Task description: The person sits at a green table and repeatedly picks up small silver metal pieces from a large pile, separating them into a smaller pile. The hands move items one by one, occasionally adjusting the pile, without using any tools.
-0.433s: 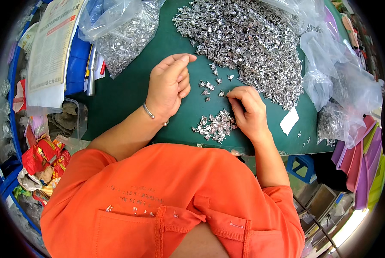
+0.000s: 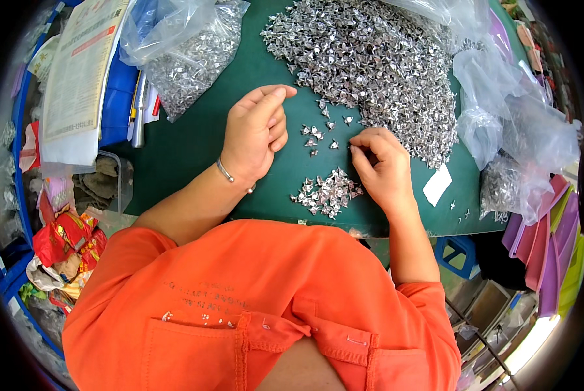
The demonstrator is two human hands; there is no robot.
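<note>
My left hand (image 2: 256, 133) is held above the green table, left of the loose parts. Its fingers are curled, with the thumb against the outstretched forefinger; anything inside is hidden. At the right, my right hand (image 2: 382, 159) has thumb and forefinger drawn into a pinch, and I cannot make out anything between them. A single small silvery metal part with pointed prongs (image 2: 334, 144) lies just left of those fingertips, apart from them. Beyond it is a loose cluster of similar parts (image 2: 312, 133). A small pile of these parts (image 2: 328, 194) sits nearer to me, below the right hand.
A big heap of metal parts (image 2: 376, 62) covers the far table. Clear bags of parts stand at the far left (image 2: 197, 55) and right (image 2: 500, 179). A white paper piece (image 2: 438, 185) lies right of my right hand. A blue bin (image 2: 118, 98) borders the left.
My right hand has drawn slightly right, away from the single metal part that its fingertips were beside. My left hand has hardly moved.
</note>
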